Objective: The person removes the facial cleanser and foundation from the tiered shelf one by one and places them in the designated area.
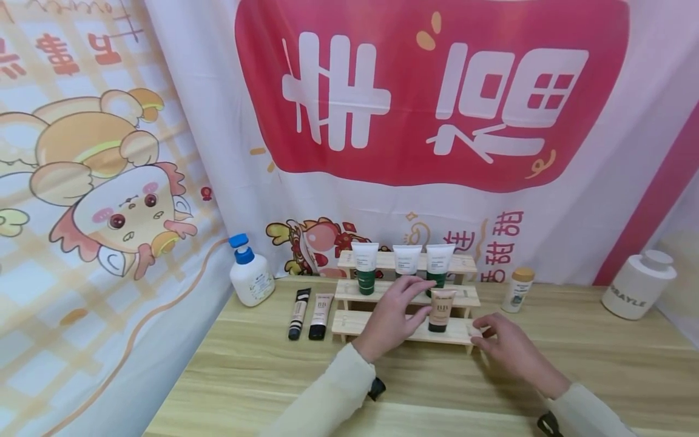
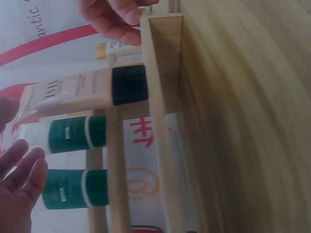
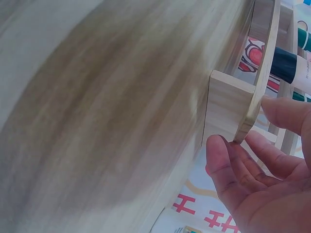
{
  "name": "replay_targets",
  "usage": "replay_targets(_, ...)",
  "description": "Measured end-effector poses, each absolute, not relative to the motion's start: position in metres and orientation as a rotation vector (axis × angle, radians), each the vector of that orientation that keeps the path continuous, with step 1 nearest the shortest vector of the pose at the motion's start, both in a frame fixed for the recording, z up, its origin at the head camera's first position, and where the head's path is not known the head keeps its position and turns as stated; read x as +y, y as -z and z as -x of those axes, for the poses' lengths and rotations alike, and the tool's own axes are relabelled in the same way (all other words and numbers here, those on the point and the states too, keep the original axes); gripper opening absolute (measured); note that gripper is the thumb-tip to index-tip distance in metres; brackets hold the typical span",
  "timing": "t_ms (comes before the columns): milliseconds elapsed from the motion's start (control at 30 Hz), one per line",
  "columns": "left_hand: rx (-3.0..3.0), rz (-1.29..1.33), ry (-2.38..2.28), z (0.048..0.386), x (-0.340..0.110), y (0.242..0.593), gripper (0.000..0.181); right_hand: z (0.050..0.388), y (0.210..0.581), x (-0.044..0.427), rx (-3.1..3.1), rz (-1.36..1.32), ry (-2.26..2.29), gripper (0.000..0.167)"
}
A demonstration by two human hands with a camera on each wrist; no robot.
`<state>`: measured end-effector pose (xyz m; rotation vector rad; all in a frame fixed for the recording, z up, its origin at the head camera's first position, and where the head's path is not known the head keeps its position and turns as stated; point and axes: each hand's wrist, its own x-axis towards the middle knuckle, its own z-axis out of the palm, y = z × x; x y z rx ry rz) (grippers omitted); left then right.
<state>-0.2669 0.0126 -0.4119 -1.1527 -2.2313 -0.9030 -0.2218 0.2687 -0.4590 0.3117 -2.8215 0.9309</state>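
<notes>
A beige BB cream tube [image 1: 440,311] stands cap-down on the lowest tier of a three-step wooden display stand [image 1: 349,323]. Around its upper end is my left hand [image 1: 392,318], fingers spread; in the left wrist view the thumb lies close to the tube's flat end, and whether it touches is unclear. At the stand's right front end my right hand [image 1: 510,349] pinches the lowest board, thumb on top and fingers beneath in the right wrist view. Green-and-white tubes stand on the tiers behind: one at left [image 1: 365,270], one in the middle [image 1: 406,258], one at right [image 1: 439,260].
Left of the stand, a black-capped pink tube [image 1: 320,315] and a dark striped tube [image 1: 297,314] lie on the wooden table [image 1: 251,370]. A blue-topped pump bottle [image 1: 251,276] stands behind them. On the right are an orange-capped bottle [image 1: 517,290] and a white jar [image 1: 639,285].
</notes>
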Motion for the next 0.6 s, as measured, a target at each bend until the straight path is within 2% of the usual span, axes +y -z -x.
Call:
replay_targets(267,-2.201,1.144,0.938,0.274,0.022,0.429,0.045,0.224,0.461,0.27,-2.832,-0.298,-0.935,0.03)
replay_targets(600,-2.196,1.117,1.049,0.271,0.037,0.435,0.034,0.224,0.461,0.27,-2.831,-0.283,-0.929,0.029)
